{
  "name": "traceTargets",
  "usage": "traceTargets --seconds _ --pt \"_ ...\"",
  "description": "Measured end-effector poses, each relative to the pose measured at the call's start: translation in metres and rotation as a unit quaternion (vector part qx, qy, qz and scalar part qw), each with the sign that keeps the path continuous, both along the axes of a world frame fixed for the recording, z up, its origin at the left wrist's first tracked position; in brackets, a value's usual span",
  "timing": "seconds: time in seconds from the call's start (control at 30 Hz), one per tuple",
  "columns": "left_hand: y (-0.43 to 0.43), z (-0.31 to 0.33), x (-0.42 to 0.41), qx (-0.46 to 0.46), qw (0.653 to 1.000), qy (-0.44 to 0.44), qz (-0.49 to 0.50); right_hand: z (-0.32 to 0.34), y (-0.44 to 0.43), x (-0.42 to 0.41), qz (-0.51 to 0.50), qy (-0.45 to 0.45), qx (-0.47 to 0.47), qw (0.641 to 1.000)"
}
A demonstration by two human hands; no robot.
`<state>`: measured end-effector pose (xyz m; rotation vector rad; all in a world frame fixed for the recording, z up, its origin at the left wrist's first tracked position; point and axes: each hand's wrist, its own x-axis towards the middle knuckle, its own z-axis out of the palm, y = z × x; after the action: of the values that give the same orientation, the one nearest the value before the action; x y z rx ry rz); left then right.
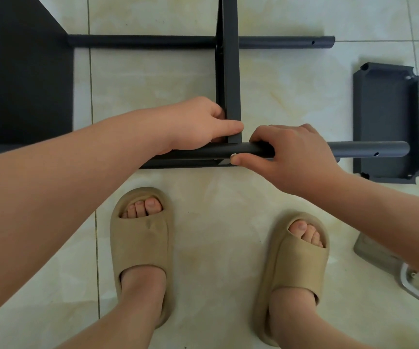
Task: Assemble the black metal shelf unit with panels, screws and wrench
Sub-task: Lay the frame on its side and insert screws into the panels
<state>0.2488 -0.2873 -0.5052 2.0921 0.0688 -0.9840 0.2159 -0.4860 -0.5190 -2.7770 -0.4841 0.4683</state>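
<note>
Two hands meeting on the black metal shelf frame [27, 84] lying on the tiled floor [216, 222]: left hand [198, 124] gripping upright black panel [231, 79], right hand [291, 157] wrapping its fingers over black round tube [367, 149], hiding the joint.

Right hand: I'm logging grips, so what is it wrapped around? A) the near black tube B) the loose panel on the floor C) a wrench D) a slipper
A: the right hand curls over the near black tube, its thumb beside a silver screw head.
</note>
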Motion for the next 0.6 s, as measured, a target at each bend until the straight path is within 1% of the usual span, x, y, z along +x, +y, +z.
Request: traceTargets --seconds 0.17,0.3,0.37,0.47,0.5,0.57,0.6 --pt "-0.002 0.001 -0.004 0.012 1.000 -0.023 0.014 -0.008 -0.004 0.000 0.045 -0.040 0.016 0.998" --pt "-0.004 0.004 -0.004 0.027 0.997 -0.046 0.048 -0.004 -0.008 -0.001 0.062 -0.035 0.023 0.997" --pt "-0.006 0.006 -0.004 0.057 0.994 -0.068 0.063 0.000 -0.015 -0.007 0.083 -0.052 0.010 0.995" --pt "-0.011 0.014 -0.006 0.171 0.971 -0.156 0.056 0.004 -0.033 -0.020 0.096 -0.081 -0.028 0.992" --pt "-0.015 0.018 -0.007 0.191 0.961 -0.196 0.051 0.006 -0.042 -0.025 0.093 -0.083 -0.046 0.991" --pt "-0.027 0.026 -0.008 0.180 0.947 -0.264 0.027 0.010 -0.061 -0.035 0.083 -0.081 -0.077 0.990" --pt "-0.035 0.031 -0.008 0.168 0.944 -0.283 0.005 0.013 -0.071 -0.040 0.077 -0.079 -0.091 0.990"
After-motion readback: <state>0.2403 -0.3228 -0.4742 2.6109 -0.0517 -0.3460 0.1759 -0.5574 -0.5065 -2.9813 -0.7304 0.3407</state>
